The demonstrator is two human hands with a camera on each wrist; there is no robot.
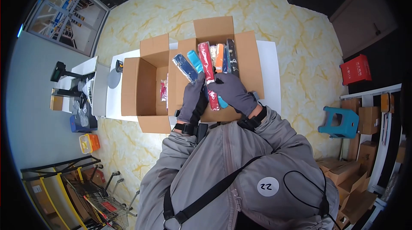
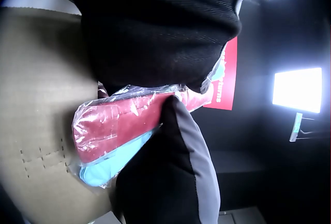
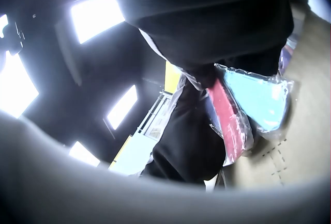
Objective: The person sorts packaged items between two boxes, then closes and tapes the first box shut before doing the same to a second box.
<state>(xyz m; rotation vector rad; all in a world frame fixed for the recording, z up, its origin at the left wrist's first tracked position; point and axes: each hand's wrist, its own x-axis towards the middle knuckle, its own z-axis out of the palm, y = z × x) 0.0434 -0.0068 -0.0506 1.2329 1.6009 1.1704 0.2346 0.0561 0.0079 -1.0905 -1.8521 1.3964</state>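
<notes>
Both gloved hands hold a fan of several long plastic-wrapped packets above two open cardboard boxes. My left hand (image 1: pixel 192 100) grips the lower ends of the dark blue packet (image 1: pixel 185 67) and the light blue packet (image 1: pixel 195 62). My right hand (image 1: pixel 234 92) grips the red packet (image 1: pixel 207 69), with an orange packet (image 1: pixel 219 57) and a dark patterned packet (image 1: pixel 232 57) beside it. In the left wrist view the red packet (image 2: pixel 116 125) lies over the light blue packet (image 2: pixel 106 169). The right wrist view shows the red packet (image 3: pixel 230 123) and the light blue packet (image 3: pixel 258 99) against cardboard.
The left box (image 1: pixel 139 82) holds a red-pink packet (image 1: pixel 163 90); the right box (image 1: pixel 249 58) sits beside it on a white table (image 1: pixel 270 69). A scale and scanner stand at the left. A turquoise stool (image 1: pixel 341 122), stacked cartons and a shopping cart (image 1: pixel 101 206) surround me.
</notes>
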